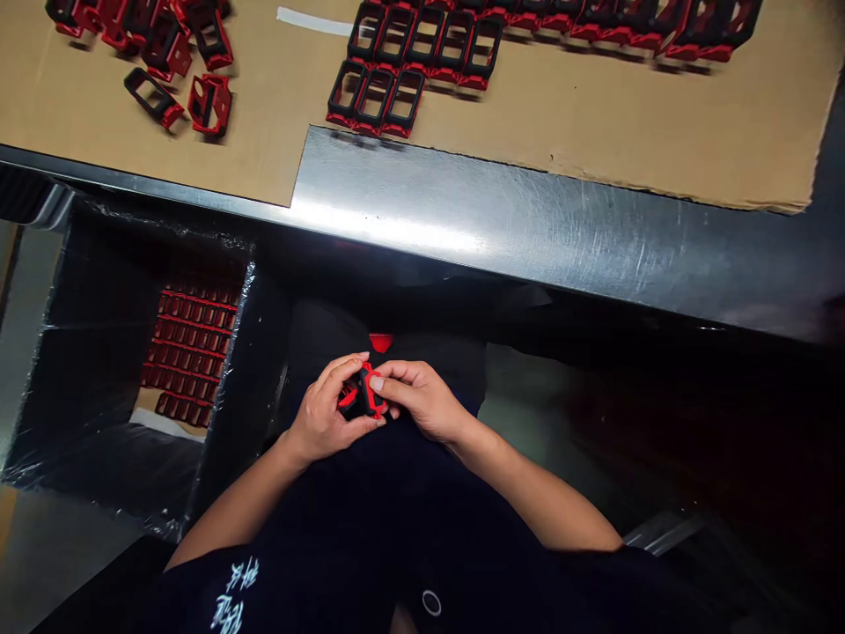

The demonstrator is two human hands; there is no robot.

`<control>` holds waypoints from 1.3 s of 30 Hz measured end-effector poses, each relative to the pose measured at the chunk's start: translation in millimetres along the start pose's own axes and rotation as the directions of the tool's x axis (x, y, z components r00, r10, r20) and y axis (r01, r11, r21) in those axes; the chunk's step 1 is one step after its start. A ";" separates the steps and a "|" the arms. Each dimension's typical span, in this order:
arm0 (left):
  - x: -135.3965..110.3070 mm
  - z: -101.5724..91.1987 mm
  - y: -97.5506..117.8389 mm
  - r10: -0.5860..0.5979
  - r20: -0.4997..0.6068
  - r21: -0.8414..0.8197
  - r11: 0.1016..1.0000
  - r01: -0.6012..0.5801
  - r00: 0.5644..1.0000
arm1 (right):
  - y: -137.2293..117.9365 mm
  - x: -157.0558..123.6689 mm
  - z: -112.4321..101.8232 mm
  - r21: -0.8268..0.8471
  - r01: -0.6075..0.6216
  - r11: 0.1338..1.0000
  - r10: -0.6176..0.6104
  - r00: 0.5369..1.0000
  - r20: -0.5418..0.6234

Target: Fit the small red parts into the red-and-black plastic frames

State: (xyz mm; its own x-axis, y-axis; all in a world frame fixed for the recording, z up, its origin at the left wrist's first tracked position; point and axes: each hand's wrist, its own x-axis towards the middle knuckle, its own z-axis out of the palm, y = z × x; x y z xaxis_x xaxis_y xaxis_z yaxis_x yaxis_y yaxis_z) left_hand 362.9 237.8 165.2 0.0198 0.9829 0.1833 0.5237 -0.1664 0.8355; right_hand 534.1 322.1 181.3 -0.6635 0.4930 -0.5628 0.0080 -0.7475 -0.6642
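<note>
Left hand half-curled around a red-and-black frame, right hand pinching its side, possibly a second piece in the left palm

our left hand and right hand near each other, fingers bent, both forearms angled inward

A metal table with a shiny, scratched top carries a layer of brown cardboard. The cardboard reaches the front edge at the left and ends further back in the middle and to the right, where its border looks rough. On it, at the left, red and black frames lie loosely jumbled; further right, more frames sit in close rows. A white strip lies between the two groups.
</note>
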 end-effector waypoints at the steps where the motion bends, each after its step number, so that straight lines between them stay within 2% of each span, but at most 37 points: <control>1: 0.3 0.0 -0.5 -0.005 0.002 -0.007 1.000 0.006 1.000 | -0.2 0.2 0.2 -0.004 -0.002 1.000 0.002 1.000 -0.002; 6: -2.4 3.9 -2.5 -0.022 0.006 -0.009 1.000 0.022 1.000 | 1.1 2.4 -1.3 -0.013 -0.005 1.000 0.005 1.000 0.003; 8: -4.9 3.9 -4.4 -0.035 0.018 -0.007 0.999 0.035 0.999 | 2.6 3.8 -4.0 -0.016 0.005 1.000 -0.006 0.999 -0.032; 11: 1.6 -12.1 -13.4 -0.073 0.081 0.026 0.997 0.071 0.994 | 5.6 7.1 -11.2 -0.028 0.016 0.999 -0.020 0.991 -0.134; 12: 9.6 -24.5 -18.1 -0.084 0.096 0.061 0.995 0.079 0.992 | 6.6 8.5 -14.2 -0.028 0.017 0.999 -0.021 0.986 -0.168; 14: 36.8 -61.4 -29.1 -0.103 0.061 0.168 0.982 0.091 0.993 | 8.6 10.9 -19.6 -0.024 0.017 1.000 -0.022 0.976 -0.218; 16: 77.6 -109.2 -40.7 -0.109 -0.108 0.295 0.946 0.137 0.988 | 10.6 12.2 -23.0 -0.020 0.019 1.000 -0.023 0.970 -0.242; 17: 100.9 -133.5 -46.4 -0.111 -0.208 0.349 0.920 0.180 0.972 | 11.6 12.5 -23.8 -0.017 0.020 1.000 -0.024 0.969 -0.247; 19: 146.2 -173.2 -56.6 -0.104 -0.379 0.418 0.868 0.270 0.919 | 14.1 12.7 -24.1 -0.009 0.025 1.000 -0.027 0.967 -0.252; 21: 179.3 -190.2 -62.2 -0.104 -0.551 0.389 0.846 0.366 0.828 | 17.0 13.2 -24.3 -0.003 0.031 1.000 -0.031 0.966 -0.256; 23: 190.4 -179.3 -60.5 -0.171 -0.639 0.229 0.889 0.398 0.750 | 19.7 14.5 -26.1 -0.005 0.035 0.999 -0.035 0.964 -0.262; 25: 177.4 -145.6 -51.4 -0.358 -0.626 -0.125 0.923 0.365 0.692 | 21.4 16.0 -29.5 -0.023 0.041 0.999 -0.046 0.961 -0.274; 26: 163.7 -123.6 -44.9 -0.502 -0.549 -0.380 0.862 0.336 0.668 | 21.8 16.7 -31.4 -0.042 0.044 0.998 -0.055 0.959 -0.277; 27: 147.3 -100.2 -37.5 -0.564 -0.467 -0.471 0.810 0.348 0.681 | 21.8 17.1 -32.8 -0.070 0.052 0.996 -0.070 0.959 -0.276; 30: 97.7 -35.2 -12.8 -0.667 -0.192 -0.638 0.642 0.425 0.720 | 19.0 15.9 -32.2 -0.185 0.086 0.979 -0.127 0.967 -0.219; 32: 75.2 -5.4 2.9 -0.699 0.001 -0.713 0.501 0.491 0.715 | 15.3 13.0 -26.1 -0.258 0.108 0.960 -0.143 0.982 -0.120; 35: 60.1 14.5 18.1 -0.726 0.200 -0.813 0.251 0.525 0.657 | 9.1 7.4 -12.6 -0.333 0.157 0.930 -0.160 0.987 0.018; 37: 57.1 17.0 20.5 -0.722 0.299 -0.867 0.067 0.494 0.624 | 5.2 3.5 -4.9 -0.355 0.206 0.912 -0.220 0.976 0.001; 39: 55.5 16.5 19.3 -0.690 0.365 -0.882 -0.041 0.469 0.625 | 1.8 -1.3 0.0 -0.405 0.253 0.879 -0.297 0.954 -0.048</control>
State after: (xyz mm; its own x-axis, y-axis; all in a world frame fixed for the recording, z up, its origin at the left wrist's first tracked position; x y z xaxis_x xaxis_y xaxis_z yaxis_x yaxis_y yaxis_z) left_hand 388.2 290.4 183.0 -0.0381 0.7584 -0.6507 -0.7634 0.3981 0.5087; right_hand 535.0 320.1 180.9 -0.5990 0.7137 -0.3630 0.1418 -0.3516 -0.9253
